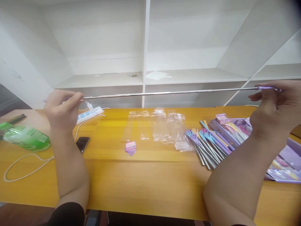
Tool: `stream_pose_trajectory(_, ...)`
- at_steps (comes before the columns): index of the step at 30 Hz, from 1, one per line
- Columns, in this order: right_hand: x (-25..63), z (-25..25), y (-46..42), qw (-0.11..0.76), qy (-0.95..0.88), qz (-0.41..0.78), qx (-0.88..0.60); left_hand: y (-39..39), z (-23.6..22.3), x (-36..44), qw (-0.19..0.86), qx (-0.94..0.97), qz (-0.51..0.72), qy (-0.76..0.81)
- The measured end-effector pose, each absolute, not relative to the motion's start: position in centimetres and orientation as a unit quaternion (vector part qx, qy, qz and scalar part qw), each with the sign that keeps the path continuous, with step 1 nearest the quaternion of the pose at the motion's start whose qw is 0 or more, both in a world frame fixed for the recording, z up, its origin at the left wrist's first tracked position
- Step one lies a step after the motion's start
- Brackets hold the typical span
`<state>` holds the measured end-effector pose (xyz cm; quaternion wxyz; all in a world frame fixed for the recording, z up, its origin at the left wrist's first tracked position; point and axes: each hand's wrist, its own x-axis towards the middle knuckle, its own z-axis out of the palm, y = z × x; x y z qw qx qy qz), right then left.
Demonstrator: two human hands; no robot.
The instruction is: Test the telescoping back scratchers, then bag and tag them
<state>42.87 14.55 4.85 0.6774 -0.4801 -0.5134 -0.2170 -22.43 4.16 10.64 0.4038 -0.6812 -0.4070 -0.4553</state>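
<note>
A telescopic back scratcher [150,94] is stretched out level above the table, its silver rod drawn long. My left hand [63,105] is closed round its left end, where a bit of purple shows behind the fingers. At the other end my right hand [277,100] pinches a purple part. Which end bears the scratching head is hidden by the fingers. Below, nearer my right forearm, lies a pile of similar back scratchers [207,147] with purple, blue and yellow hand-shaped heads. Clear plastic bags [162,128] and a small fan of pink cards [130,148] lie mid-table.
A purple display box [291,153] with packaged pieces lies at the right. To the left are a green bottle [25,137] on its side, a phone [82,144], a white cable [21,180] and a power strip [90,115]. White shelving [145,40] rises behind the table.
</note>
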Motion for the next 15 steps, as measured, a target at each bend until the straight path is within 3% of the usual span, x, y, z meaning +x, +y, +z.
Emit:
stream_pose_trajectory(5, 38.8, 6.4, 13.5, 0.652, -0.6, -0.233, -0.4, 3.4, 10.7, -19.4, 0.407, -0.713, -0.449, -0.352)
stream_pose_trajectory(15, 33.4, 7.4, 12.2, 0.614, -0.674, -0.207, -0.356, 3.4, 10.7, -17.6, 0.403, -0.703, -0.437, -0.391)
